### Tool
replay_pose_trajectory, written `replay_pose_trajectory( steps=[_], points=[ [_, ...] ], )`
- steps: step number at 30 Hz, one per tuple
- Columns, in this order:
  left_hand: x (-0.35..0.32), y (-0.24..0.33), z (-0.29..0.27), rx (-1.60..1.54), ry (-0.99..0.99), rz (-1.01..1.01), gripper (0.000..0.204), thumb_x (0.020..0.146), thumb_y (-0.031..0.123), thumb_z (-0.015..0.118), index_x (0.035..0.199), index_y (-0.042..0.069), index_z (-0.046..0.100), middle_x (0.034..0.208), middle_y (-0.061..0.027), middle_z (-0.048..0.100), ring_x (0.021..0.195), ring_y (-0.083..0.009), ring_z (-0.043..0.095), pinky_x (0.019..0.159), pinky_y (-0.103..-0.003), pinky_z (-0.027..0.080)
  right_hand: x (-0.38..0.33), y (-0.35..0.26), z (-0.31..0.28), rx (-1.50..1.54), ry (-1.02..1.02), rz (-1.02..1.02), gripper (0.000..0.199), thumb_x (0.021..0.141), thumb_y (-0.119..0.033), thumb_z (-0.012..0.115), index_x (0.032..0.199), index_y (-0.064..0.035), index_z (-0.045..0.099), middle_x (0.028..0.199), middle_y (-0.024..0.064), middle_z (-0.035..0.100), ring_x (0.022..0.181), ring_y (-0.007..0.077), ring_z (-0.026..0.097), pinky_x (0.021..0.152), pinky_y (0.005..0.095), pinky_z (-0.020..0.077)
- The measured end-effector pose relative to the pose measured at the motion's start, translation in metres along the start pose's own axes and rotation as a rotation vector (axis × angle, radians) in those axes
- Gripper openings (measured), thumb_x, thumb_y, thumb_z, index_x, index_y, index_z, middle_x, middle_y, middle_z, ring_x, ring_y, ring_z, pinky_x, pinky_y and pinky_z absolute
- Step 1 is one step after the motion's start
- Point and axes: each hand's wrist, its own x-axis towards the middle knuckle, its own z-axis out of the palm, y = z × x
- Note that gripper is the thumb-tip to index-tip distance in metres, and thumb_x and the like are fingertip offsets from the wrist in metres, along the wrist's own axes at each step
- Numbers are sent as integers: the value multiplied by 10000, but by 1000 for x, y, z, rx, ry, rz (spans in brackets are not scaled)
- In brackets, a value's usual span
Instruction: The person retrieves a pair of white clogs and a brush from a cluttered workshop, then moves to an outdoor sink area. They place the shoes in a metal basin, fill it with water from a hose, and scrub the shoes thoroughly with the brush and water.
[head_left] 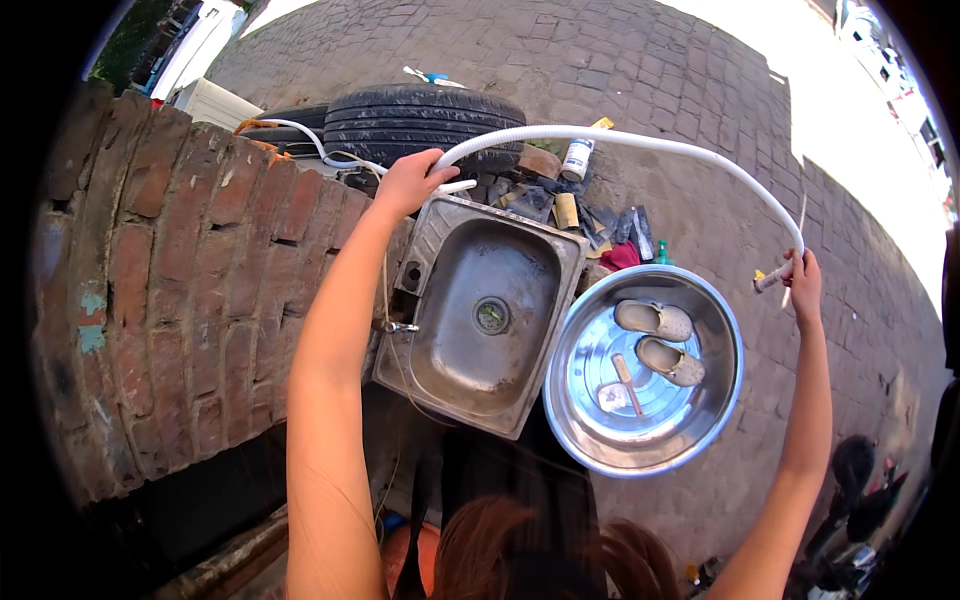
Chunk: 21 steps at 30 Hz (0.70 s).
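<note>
A white ribbed hose [620,136] arches through the air between my two hands. My left hand [408,183] is closed round it just above the far left corner of a steel sink [440,370]. Out at the right, my right hand [803,285] grips the hose close to its end, which has a small yellowish fitting and points down. Below the arch, right of the sink, sits a round metal basin [728,350]. It holds a pair of pale clogs [652,320], a brush [625,372] and a small white piece [612,398].
A brick wall [185,290] runs along the left. Behind the sink lie a tyre [420,118], broken bricks and rubble. A white bottle [577,158] and a dark red cloth [620,257] are near the rubble. A tap [400,327] sits at the sink's left edge. Brick paving [600,60] stretches beyond.
</note>
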Motion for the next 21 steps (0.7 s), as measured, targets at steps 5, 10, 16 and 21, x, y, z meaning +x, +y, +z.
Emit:
replay_pose_trajectory(
  steps=[5,10,16,21],
  points=[
    [-61,-30,61,-318,-59,-37,272,840,271,663,1016,66,637,831,-140,641,745,-268,611,683,-366,465,80,-89,78,-607,71,-179,233,924,-226,487,1051,-33,520,1001,184,621,907,355,625,745,448,496],
    [-56,-32,100,-511,189,-181,261,890,299,594,856,42,620,696,-92,629,620,-241,598,608,-370,448,98,-367,214,-457,196,-857,219,936,-218,467,1062,-41,486,1085,185,596,861,381,627,728,465,510],
    [5,1,51,-988,749,-250,299,981,273,452,890,-1,531,726,-68,624,481,-142,537,422,-264,443,-28,-630,252,193,147,-1413,487,879,-114,538,1310,16,350,1295,254,431,1050,431,540,870,466,452],
    [23,-98,31,-1367,820,-319,129,932,81,517,990,-31,491,937,-96,595,694,-149,579,618,-254,554,-61,-505,303,85,-210,-1191,284,925,-207,538,1147,-35,494,1141,161,586,934,305,622,737,396,517]
  ],
)
